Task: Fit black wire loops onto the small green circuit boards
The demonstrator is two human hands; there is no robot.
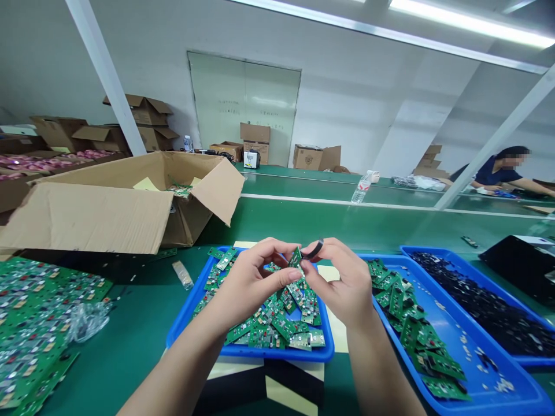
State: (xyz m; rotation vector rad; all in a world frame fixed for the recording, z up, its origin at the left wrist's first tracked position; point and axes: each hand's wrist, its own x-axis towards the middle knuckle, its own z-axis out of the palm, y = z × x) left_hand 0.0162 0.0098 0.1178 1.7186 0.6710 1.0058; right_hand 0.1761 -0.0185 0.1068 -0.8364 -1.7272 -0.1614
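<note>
My left hand (pixel 254 277) and my right hand (pixel 342 283) meet above a blue tray (pixel 243 350) heaped with small green circuit boards (pixel 277 323). Both pinch one small green circuit board (pixel 296 257) between thumb and fingertips. The right hand's fingers also pinch a thin black strip (pixel 313 249) against the board's top edge. Both hands are closed.
A second blue tray (pixel 489 398) of green boards lies to the right, then a third (pixel 537 361) full of small black parts. Green board panels (pixel 34 312) cover the left. An open cardboard box (pixel 117 202) stands at back left. Another person (pixel 503 170) works at far right.
</note>
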